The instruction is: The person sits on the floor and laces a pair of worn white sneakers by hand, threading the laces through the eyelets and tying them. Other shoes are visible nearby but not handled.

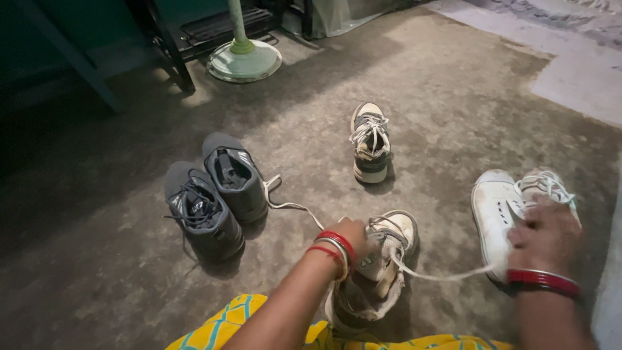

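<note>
Left hand [353, 234] clamped on the tongue end of a worn white sneaker [379, 272]. Right hand [544, 234] fisted, pulling its white lace [434, 275] taut rightward (motion-blurred). Beyond the right fist, a white canvas pair [495, 207]. Left of the grip, two black shoes [217, 194]; ahead, its matching sneaker [371, 144].

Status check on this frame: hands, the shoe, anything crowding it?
Left hand gripping the sneaker at its tongue. Right hand pulling its white lace taut. White shoes beside right hand; black pair sits clear, left.
</note>
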